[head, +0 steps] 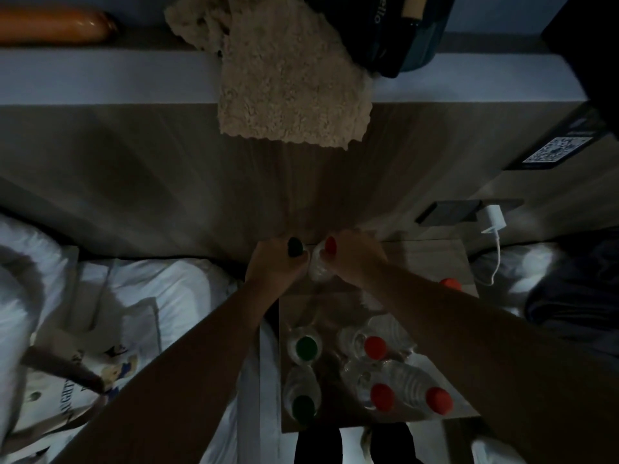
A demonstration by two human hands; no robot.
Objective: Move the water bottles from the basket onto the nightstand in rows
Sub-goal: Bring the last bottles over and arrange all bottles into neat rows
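The wooden nightstand stands between two beds, seen from above in dim light. My left hand is closed around a clear water bottle with a dark green cap at the nightstand's far left corner. My right hand grips a clear bottle with a red cap right beside it. Nearer to me stand two green-capped bottles in a column on the left and three red-capped bottles to their right. One more red cap shows behind my right forearm. No basket is in view.
A wooden headboard wall rises behind the nightstand, with a fluffy beige cloth hanging over its ledge. A white charger with its cable sits at the right. White bedding lies left, dark bedding right.
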